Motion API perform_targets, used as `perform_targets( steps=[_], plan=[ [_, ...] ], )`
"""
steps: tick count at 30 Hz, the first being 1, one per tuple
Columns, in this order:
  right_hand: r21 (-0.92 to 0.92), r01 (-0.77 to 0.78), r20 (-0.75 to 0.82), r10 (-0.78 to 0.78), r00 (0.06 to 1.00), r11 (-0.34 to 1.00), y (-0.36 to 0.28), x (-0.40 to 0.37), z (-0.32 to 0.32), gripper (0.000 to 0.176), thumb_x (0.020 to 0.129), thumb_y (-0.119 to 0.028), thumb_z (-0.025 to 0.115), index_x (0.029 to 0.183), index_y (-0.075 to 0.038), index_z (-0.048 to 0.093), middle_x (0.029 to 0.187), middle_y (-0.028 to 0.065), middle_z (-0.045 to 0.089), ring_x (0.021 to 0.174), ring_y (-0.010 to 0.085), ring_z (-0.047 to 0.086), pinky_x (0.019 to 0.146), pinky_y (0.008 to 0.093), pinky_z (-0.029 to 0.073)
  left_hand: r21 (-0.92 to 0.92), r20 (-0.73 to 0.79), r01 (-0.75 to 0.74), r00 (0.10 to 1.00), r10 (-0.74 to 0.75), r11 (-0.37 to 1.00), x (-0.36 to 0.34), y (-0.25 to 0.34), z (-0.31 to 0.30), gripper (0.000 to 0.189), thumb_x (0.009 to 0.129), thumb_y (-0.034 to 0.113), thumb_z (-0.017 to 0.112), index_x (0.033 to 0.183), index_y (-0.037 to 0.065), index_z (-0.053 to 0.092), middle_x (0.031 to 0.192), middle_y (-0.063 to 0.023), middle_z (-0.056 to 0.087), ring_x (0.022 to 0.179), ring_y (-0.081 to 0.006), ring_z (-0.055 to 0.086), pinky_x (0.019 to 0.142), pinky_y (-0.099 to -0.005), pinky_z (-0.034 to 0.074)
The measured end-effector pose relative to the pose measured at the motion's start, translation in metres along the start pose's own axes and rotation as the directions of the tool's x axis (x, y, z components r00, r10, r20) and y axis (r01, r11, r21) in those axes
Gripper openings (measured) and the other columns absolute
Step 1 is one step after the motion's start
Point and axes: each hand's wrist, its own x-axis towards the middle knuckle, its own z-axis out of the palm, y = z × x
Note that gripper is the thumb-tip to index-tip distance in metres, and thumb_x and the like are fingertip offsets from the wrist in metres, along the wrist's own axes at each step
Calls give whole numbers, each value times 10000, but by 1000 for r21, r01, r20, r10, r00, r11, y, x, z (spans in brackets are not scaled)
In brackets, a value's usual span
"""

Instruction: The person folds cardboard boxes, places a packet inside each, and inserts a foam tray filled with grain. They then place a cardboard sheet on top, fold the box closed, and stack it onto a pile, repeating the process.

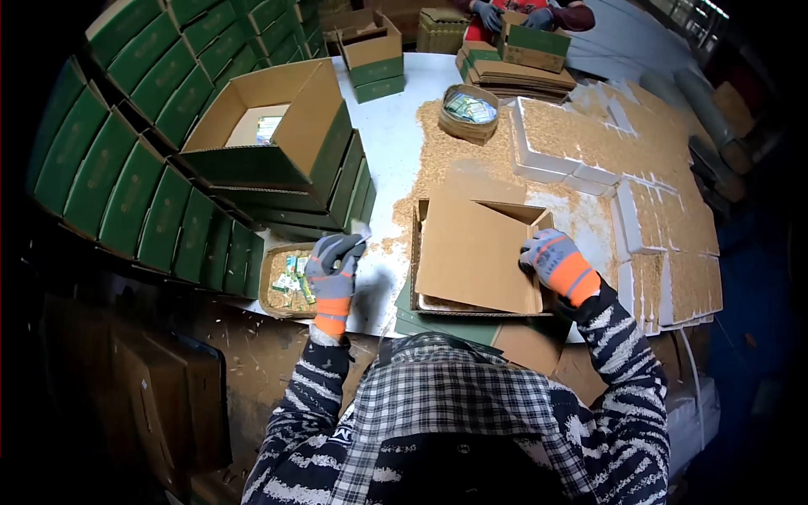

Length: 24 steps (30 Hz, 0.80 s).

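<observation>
My left hand point(333, 263), in a grey and orange glove, is closed with a small pale packet point(362, 231) at its fingertips, blurred. Just left of it lies a shallow basket point(266, 290) with small green, yellow and white packets point(293, 273) on grainy material. In front of me stands an open cardboard box point(416, 244). A bare cardboard flap point(471, 248) slants over it and hides most of its inside. My right hand point(555, 263), gloved alike, has its fingers closed on the flap's right edge, by the box's right wall.
Green boxes point(135, 202) are stacked at left, beside an open carton point(278, 160) on more boxes. A round basket of packets point(469, 109) stands ahead amid loose tan grains. Grain-topped white blocks point(555, 139) fill the right. Across the table, a person's gloved hands point(539, 18) handle a box.
</observation>
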Motion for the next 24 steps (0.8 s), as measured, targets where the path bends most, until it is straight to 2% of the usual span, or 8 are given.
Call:
perform_targets(
  steps=[5, 9, 10, 12, 14, 19, 20, 24],
  plan=[
    [-160, -2, 274, 47, 960, 987, -3, 12, 13, 157, 807, -167, 553, 776, -171, 707, 873, 22, 693, 906, 223, 644, 780, 339, 461, -106, 395, -431, 809, 436, 896, 19, 90, 67, 273, 741, 165, 730, 1013, 154, 714, 977, -44, 658, 935, -257, 615, 833, -360, 489],
    [173, -85, 150, 58, 987, 981, -5, -1, -16, 269, 797, -75, 547, 1014, -123, 699, 1097, 100, 671, 1069, 286, 610, 904, 378, 464, 137, 974, -544, 228, -12, 828, -4, 66, 109, 385, 815, 204, 659, 1189, 123, 622, 1154, -95, 632, 1069, -304, 588, 1005, -400, 409],
    [417, -48, -133, 114, 985, 908, -2, -10, -27, 372, 786, -24, 541, 1124, -107, 672, 1182, 131, 640, 1120, 309, 587, 967, 397, 453, 135, 974, -550, 227, -8, 824, 3, 76, 97, 385, 815, 204, 659, 1189, 123, 622, 1154, -95, 632, 1069, -304, 588, 1005, -400, 409],
    [663, -132, -292, 417, 861, 737, 9, -35, -34, 669, 753, 86, 506, 1387, -124, 490, 1390, 154, 496, 1274, 330, 481, 1083, 388, 380, -72, 599, -367, 728, 334, 928, 5, 78, 68, 467, 804, 105, 641, 1269, 116, 590, 1221, -135, 613, 1140, -323, 570, 1054, -419, 388],
    [937, -14, -233, 656, 718, 348, 29, -59, -12, 746, 777, 89, 532, 1473, -145, 398, 1439, 111, 476, 1319, 272, 458, 1092, 365, 357, -38, 401, -121, 907, 126, 992, 3, 58, 39, 490, 871, 26, 574, 1357, 70, 531, 1292, -149, 588, 1185, -298, 562, 1069, -417, 391],
    [908, -163, 344, 465, 816, -385, 19, -63, 121, 934, 816, -139, 763, 1553, -118, 190, 1498, 102, 407, 1313, 185, 436, 1065, 313, 363, -214, 714, 799, 521, -468, 562, -49, -45, 62, 663, 865, 220, 726, 1416, 2, 427, 1262, -131, 598, 1089, -194, 577, 961, -296, 455],
    [915, -300, 394, 442, 806, -268, 4, -55, 122, 922, 810, -205, 764, 1541, -107, 210, 1432, 123, 460, 1266, 211, 476, 1039, 329, 387, -164, 784, 887, 382, -489, 431, -59, -39, 76, 726, 838, 268, 763, 1418, 5, 416, 1233, -124, 608, 1068, -191, 578, 945, -297, 459],
    [922, -379, 253, 616, 746, 80, -48, -35, 88, 885, 813, -479, 719, 1500, -111, 300, 1201, 196, 644, 1086, 328, 626, 920, 407, 480, -235, 708, 700, 599, -374, 674, -87, -35, 116, 709, 833, 312, 768, 1378, 2, 436, 1255, -121, 589, 1097, -187, 559, 943, -313, 454]
  ],
)
